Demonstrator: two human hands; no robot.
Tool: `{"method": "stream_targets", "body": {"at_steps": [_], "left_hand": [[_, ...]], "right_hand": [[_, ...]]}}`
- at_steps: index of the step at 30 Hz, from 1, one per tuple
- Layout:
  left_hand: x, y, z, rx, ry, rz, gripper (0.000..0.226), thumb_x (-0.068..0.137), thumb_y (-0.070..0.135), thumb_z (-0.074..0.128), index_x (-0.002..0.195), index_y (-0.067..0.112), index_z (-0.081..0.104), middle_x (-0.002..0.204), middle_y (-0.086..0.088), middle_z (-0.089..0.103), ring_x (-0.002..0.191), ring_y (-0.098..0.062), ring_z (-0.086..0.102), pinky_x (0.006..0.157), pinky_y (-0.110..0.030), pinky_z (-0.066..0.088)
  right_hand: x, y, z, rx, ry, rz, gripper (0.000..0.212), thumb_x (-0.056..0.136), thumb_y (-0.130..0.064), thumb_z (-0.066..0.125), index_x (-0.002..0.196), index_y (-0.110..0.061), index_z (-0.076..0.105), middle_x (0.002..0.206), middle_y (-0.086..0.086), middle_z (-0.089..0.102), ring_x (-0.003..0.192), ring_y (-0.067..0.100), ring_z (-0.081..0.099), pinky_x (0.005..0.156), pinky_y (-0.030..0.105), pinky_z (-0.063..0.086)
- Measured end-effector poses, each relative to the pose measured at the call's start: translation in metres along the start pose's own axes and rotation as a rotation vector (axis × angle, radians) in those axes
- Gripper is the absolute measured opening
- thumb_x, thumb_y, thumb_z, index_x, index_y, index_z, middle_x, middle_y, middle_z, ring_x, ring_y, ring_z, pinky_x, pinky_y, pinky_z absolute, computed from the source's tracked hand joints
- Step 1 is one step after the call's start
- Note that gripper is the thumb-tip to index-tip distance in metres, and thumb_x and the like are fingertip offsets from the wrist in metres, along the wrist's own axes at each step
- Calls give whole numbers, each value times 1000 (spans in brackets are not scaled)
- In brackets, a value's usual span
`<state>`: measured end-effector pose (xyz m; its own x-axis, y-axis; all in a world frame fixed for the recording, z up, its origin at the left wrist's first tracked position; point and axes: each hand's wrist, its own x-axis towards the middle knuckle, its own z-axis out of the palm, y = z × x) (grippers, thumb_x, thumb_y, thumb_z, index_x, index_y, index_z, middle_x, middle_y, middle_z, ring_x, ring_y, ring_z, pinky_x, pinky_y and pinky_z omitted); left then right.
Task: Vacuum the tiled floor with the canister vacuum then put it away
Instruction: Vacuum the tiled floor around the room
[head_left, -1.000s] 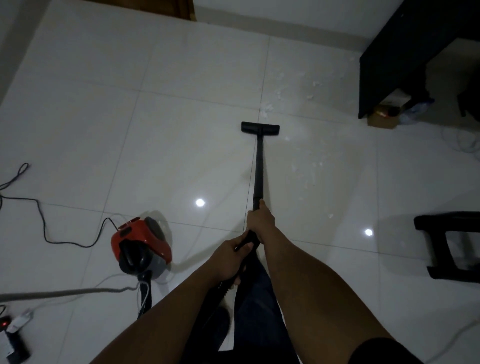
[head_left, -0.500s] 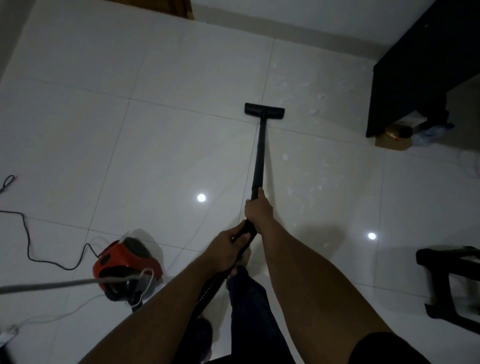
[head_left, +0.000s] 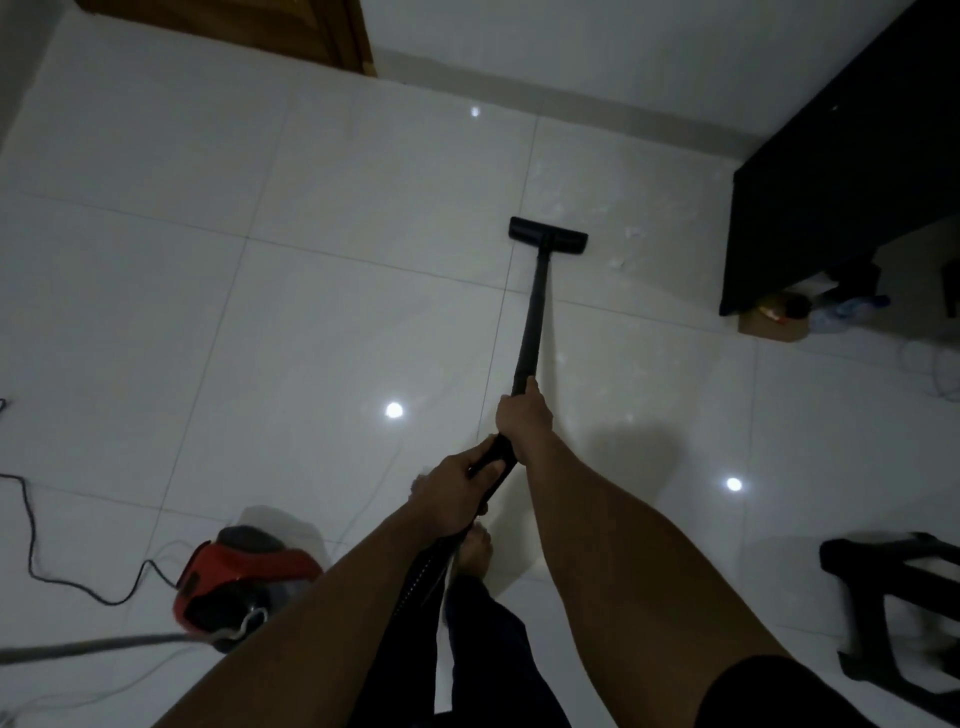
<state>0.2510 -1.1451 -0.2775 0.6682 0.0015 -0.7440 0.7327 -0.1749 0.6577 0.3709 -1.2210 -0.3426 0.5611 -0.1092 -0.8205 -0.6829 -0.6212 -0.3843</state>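
Both hands grip the black wand in line, the right hand ahead to steer and the left hand behind to push, fingers clamped around it. That reach sets the floor head flat on the tiled floor beside pale debris, while the red canister sits behind at the left, clear of the stroke.

The canister vacuum is red and black, its wand and floor head plain black. Glossy white tiles cover the floor.
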Motion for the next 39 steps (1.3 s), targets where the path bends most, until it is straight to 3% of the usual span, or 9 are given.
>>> {"method": "stream_targets", "body": {"at_steps": [5,9,14,17,19,26,33,36,39], "left_hand": [[30,27,-26,-4,-29,18,51,105,36,45,153,30,31,109,-15,68,69,-15,62,65,-32,57],[49,43,-51,-6,-13,23,50,105,36,46,152,30,34,91,-8,68,66,-13,60,64,-27,52],[84,66,-71,-13,-18,-28,51,103,43,46,152,33,35,106,-14,72,81,-36,69,65,-31,56],[106,89,-83,-66,-9,-66,50,103,41,47,151,28,39,78,-9,66,57,-26,61,55,-33,54],[119,104,-92,-82,-4,-62,49,104,40,46,151,31,36,70,-5,62,49,-20,56,51,-32,52],[187,163,-118,-100,-4,-56,52,105,34,46,155,34,29,65,-10,61,44,-21,55,44,-27,50],[232,196,-132,-115,35,-82,52,105,33,46,153,39,27,65,-8,62,48,-27,57,43,-27,50],[244,204,-137,-97,67,-78,51,105,35,46,153,40,28,71,-11,64,46,-19,57,46,-26,52],[254,209,-141,-43,99,-31,50,105,36,45,152,40,30,70,-1,63,44,-6,54,56,-29,52]], "right_hand": [[23,-40,-7,-51,5,-52,67,101,-22,46,159,-28,14,133,12,56,79,16,51,66,28,45],[38,-72,-4,-62,-14,-79,68,101,-22,45,160,-29,12,131,12,56,67,10,46,56,26,42],[68,-107,-9,-103,-26,-93,70,100,-21,45,160,-29,9,137,13,54,87,19,52,75,31,49],[88,-137,-12,-123,-43,-112,67,100,-17,45,159,-23,14,145,12,48,100,25,58,87,36,54],[100,-155,-15,-79,-49,-108,70,100,-18,45,160,-27,10,141,13,51,98,23,57,89,36,54],[161,-225,-38,-46,-45,-73,71,100,-23,46,159,-34,8,133,13,56,102,27,62,89,40,55],[206,-266,-49,-62,-81,-61,69,103,-25,43,159,-34,5,136,11,54,89,20,57,77,31,52],[218,-280,-49,-53,-93,-66,70,102,-24,43,159,-35,4,134,11,54,88,20,58,76,32,52],[227,-293,-49,-39,-94,-81,72,101,-24,45,159,-35,4,133,10,55,100,26,62,86,40,56]]}}
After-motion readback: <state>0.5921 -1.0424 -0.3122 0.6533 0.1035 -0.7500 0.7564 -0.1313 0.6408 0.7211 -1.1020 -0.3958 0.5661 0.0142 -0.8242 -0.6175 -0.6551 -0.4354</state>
